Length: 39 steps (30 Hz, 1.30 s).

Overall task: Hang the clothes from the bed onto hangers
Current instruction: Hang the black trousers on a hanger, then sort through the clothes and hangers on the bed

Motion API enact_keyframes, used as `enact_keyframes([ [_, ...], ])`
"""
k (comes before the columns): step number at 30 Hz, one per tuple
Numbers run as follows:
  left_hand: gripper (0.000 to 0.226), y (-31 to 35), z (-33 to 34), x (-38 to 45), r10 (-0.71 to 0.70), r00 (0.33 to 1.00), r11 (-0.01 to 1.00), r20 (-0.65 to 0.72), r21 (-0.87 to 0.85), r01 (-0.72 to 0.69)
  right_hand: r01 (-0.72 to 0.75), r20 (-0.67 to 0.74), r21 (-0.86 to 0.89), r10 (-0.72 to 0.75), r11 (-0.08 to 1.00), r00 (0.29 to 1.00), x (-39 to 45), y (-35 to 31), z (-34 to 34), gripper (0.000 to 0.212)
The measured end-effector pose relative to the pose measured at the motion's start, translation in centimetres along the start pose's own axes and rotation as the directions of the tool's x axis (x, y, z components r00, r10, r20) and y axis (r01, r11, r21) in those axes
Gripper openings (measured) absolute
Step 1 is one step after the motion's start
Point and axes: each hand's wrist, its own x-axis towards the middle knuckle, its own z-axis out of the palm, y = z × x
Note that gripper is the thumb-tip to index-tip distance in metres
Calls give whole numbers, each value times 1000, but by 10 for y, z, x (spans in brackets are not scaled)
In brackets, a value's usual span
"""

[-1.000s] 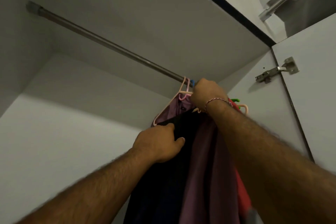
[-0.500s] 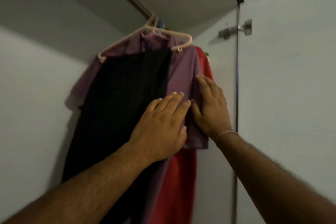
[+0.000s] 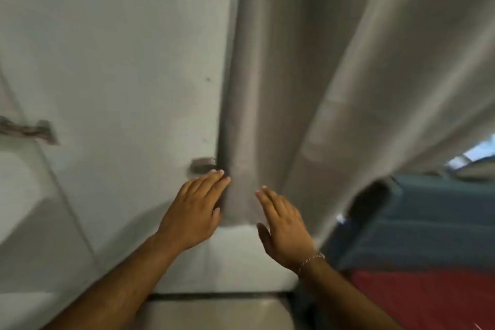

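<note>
Both hands, left hand (image 3: 194, 215) and right hand (image 3: 285, 228), hang open and empty; between garments, probably turning right toward the blurred bed (image 3: 428, 297) for another piece.

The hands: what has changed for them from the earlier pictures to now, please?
Both have let go. The right hand left the hanger at the rail, then both came off the hung shirts. Now the left hand and the right are open and empty before a grey curtain, and the view has turned away from the wardrobe. The thread bracelet stays on the right wrist.
</note>
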Motion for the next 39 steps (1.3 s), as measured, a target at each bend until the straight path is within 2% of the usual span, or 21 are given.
enact_keyframes([
  [2, 79, 93, 81, -7, 92, 986, 986, 140, -151, -71, -218, 134, -1, 216, 976, 967, -112, 82, 1, 74],
  [4, 76, 180, 142, -11, 184, 952, 955, 244, -273, -114, -415, 208, -37, 413, 909, 887, -206, 140, -10, 78],
  [6, 76, 274, 191, -12, 300, 887, 908, 352, -391, -152, -616, 252, -92, 617, 782, 746, -299, 185, -32, 77],
  [8, 77, 360, 222, -6, 408, 803, 864, 435, -467, -186, -754, 255, -108, 751, 648, 609, -374, 220, -59, 79],
  [12, 78, 502, 267, 11, 628, 634, 755, 452, -550, -356, -906, 208, -115, 902, 407, 379, -483, 268, -101, 77],
  [15, 77, 584, 302, 18, 736, 506, 670, 450, -595, -445, -974, 184, -107, 966, 202, 180, -544, 295, -114, 73],
  [17, 75, 634, 330, 19, 783, 427, 619, 452, -631, -468, -992, 189, -93, 980, 88, 69, -581, 311, -118, 71],
  [20, 71, 695, 374, 18, 803, 352, 596, 481, -663, -453, -995, 228, -99, 972, -30, -52, -628, 335, -115, 71],
  [22, 70, 731, 410, 15, 820, 275, 572, 502, -691, -441, -985, 274, -125, 951, -116, -146, -653, 354, -110, 73],
  [26, 70, 793, 462, 11, 830, 163, 548, 533, -728, -413, -962, 339, -192, 906, -196, -252, -688, 392, -115, 74],
  [32, 69, 896, 491, -2, 853, 50, 490, 519, -765, -418, -922, 244, -133, 889, -364, -387, -751, 457, -140, 67],
  [35, 68, 946, 496, -14, 870, 33, 461, 492, -786, -413, -907, 185, -109, 888, -407, -420, -792, 493, -146, 62],
  [37, 67, 980, 505, -24, 877, 52, 456, 478, -793, -404, -894, 131, -51, 885, -444, -447, -825, 527, -146, 58],
  [39, 66, 1003, 515, -30, 872, 80, 475, 484, -792, -384, -884, 88, 2, 880, -468, -466, -858, 567, -140, 63],
])
